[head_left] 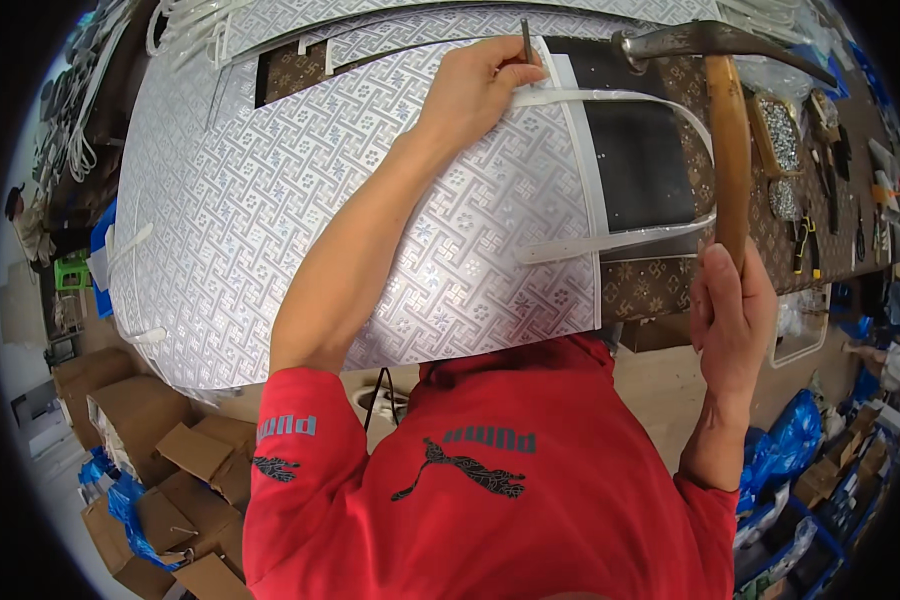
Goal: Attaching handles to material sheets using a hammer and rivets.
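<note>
A large white-silver patterned sheet point(220, 220) lies across the table under my left forearm. At its far right edge, my left hand point(470, 95) pinches a thin dark metal punch point(526, 38) that stands upright near one end of a white strap point(660, 100). The strap loops out past the sheet's right edge, and its other end rests on the sheet nearer to me. My right hand point(734, 315) grips the wooden handle of a hammer point(730, 160). Its dark metal head is raised at the far right, apart from the punch.
A black board point(645, 165) lies beneath the strap on the brown patterned table cover point(660, 285). At the right are a tray of small metal pieces point(776, 135) and yellow-handled pliers point(807, 245). Cardboard boxes point(175, 500) crowd the floor at left; blue bags point(790, 440) lie at right.
</note>
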Action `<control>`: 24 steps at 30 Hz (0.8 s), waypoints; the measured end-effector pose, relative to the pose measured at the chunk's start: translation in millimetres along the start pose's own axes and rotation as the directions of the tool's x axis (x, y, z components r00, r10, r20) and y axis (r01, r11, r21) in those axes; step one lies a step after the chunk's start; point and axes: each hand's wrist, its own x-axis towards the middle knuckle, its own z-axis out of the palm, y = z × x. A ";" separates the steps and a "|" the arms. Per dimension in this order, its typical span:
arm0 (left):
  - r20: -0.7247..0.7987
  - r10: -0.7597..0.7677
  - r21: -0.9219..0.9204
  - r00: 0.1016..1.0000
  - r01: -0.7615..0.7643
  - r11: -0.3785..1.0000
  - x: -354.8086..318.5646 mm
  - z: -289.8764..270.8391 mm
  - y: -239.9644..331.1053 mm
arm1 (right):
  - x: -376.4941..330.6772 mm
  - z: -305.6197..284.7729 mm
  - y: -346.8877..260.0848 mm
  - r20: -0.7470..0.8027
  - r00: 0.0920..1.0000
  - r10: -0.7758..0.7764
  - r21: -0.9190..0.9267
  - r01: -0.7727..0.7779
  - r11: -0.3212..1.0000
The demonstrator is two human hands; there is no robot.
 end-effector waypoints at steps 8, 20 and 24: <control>0.032 -0.023 0.026 0.999 0.022 0.999 -3.6 7.3 -9.5 | 5.0 -3.4 18.8 0.016 1.000 0.007 0.022 -0.007 1.000; 0.026 0.125 0.229 0.992 -0.127 0.965 -2.4 4.3 -8.6 | 11.6 2.4 -25.5 -0.105 0.961 -0.255 -0.038 0.253 0.967; 0.028 0.168 0.216 0.985 -0.170 0.961 -1.7 8.1 -6.8 | 29.8 -6.1 -5.0 -0.087 0.810 -0.579 -0.415 0.499 0.761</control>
